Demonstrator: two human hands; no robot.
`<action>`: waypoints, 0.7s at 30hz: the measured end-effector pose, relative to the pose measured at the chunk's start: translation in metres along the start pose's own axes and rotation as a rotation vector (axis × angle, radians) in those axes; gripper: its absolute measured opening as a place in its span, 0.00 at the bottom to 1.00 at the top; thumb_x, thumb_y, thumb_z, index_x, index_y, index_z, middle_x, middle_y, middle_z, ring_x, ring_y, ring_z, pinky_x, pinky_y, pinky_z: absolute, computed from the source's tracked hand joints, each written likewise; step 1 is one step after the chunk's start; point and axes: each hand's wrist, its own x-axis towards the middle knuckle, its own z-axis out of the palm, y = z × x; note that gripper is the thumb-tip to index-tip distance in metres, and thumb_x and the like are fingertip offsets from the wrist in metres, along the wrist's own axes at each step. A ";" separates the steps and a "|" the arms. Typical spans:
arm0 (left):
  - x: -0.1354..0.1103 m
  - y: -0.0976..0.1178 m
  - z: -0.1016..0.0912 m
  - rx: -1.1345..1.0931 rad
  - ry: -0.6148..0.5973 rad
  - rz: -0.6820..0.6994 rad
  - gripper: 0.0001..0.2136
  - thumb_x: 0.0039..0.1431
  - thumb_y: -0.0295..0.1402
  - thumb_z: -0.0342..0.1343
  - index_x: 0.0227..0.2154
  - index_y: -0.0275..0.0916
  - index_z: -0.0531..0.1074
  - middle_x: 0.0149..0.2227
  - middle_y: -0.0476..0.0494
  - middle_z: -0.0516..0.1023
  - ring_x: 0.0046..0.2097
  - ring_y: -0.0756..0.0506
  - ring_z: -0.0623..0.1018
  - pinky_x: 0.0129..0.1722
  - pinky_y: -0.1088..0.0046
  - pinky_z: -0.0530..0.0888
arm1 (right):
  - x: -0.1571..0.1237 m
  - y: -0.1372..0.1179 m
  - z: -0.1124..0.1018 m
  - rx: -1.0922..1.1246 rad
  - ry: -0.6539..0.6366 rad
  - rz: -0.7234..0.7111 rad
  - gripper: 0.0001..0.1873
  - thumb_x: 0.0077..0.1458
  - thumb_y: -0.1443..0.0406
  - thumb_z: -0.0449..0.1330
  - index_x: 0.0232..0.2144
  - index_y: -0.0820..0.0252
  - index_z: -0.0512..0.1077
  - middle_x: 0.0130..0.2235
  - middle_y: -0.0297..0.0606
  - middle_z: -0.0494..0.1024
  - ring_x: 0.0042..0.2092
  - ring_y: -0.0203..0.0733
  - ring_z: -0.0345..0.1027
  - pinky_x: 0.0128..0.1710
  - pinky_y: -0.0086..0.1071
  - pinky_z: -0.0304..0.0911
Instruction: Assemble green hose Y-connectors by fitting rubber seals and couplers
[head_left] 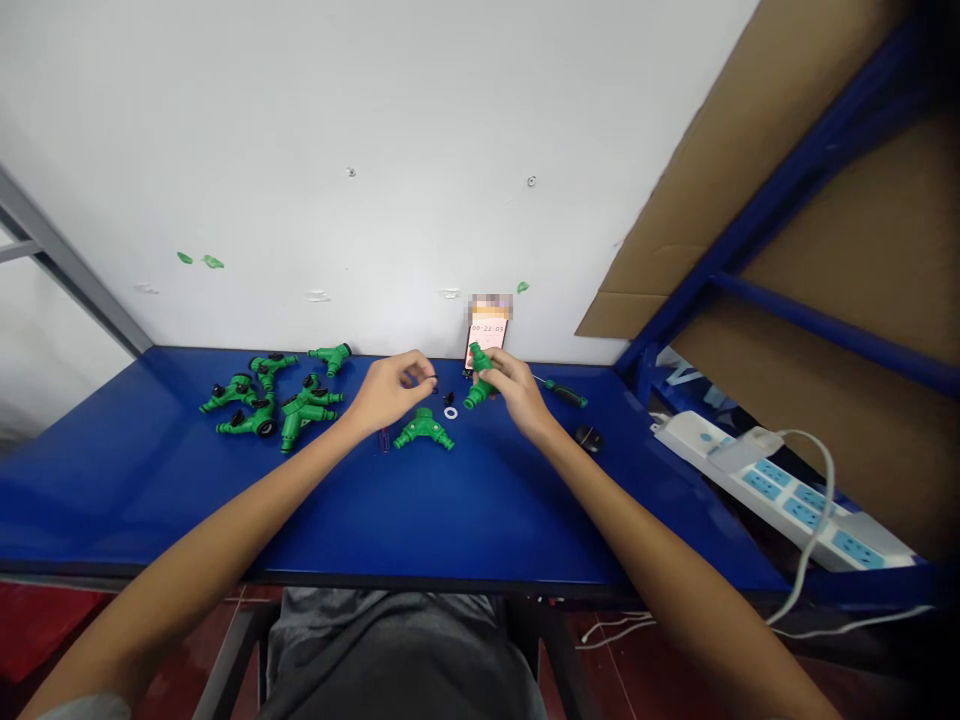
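My right hand (510,385) grips a green plastic hose splitter (478,388), held tilted above the blue table. My left hand (394,390) pinches a small thin black ring (434,380), probably rubber, between thumb and forefinger, apart from the splitter. Just below, between the hands, another green splitter (424,428) lies on the table with its two legs toward me. Near it are a white ring washer (451,413) and a small black part (448,398). Small dark reddish pieces (384,440) lie beside my left wrist, too small to name.
Several green splitters with black fittings (300,410) lie in a group at left. A phone (486,330) showing a timer leans on the wall behind my right hand. A screwdriver (566,393) and a black round object (589,438) lie at right, with a white power strip (780,490) beyond.
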 end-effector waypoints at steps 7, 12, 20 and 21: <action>-0.008 0.012 -0.017 -0.388 0.096 -0.157 0.13 0.60 0.44 0.69 0.33 0.37 0.80 0.28 0.45 0.82 0.29 0.48 0.80 0.31 0.73 0.77 | -0.021 -0.009 0.025 -0.174 -0.163 -0.090 0.10 0.58 0.59 0.60 0.40 0.56 0.74 0.37 0.35 0.79 0.40 0.45 0.73 0.44 0.38 0.64; -0.009 0.017 -0.016 -0.473 0.076 -0.135 0.17 0.54 0.44 0.75 0.29 0.37 0.77 0.35 0.42 0.85 0.32 0.48 0.82 0.32 0.72 0.79 | -0.024 -0.012 0.028 -0.308 -0.218 -0.140 0.09 0.58 0.62 0.59 0.41 0.56 0.74 0.35 0.32 0.79 0.37 0.44 0.71 0.42 0.36 0.61; -0.011 0.017 -0.019 -0.343 -0.038 0.025 0.13 0.64 0.44 0.70 0.35 0.37 0.82 0.38 0.41 0.86 0.34 0.48 0.82 0.36 0.71 0.80 | -0.025 -0.014 0.027 -0.498 -0.236 -0.202 0.11 0.55 0.64 0.57 0.41 0.57 0.74 0.32 0.30 0.75 0.33 0.41 0.66 0.38 0.35 0.57; -0.011 0.016 -0.021 -0.300 -0.044 0.068 0.12 0.65 0.43 0.69 0.35 0.38 0.82 0.40 0.41 0.86 0.35 0.47 0.82 0.37 0.70 0.80 | -0.025 -0.013 0.027 -0.509 -0.226 -0.201 0.11 0.55 0.64 0.57 0.41 0.57 0.74 0.32 0.30 0.76 0.33 0.41 0.66 0.38 0.34 0.57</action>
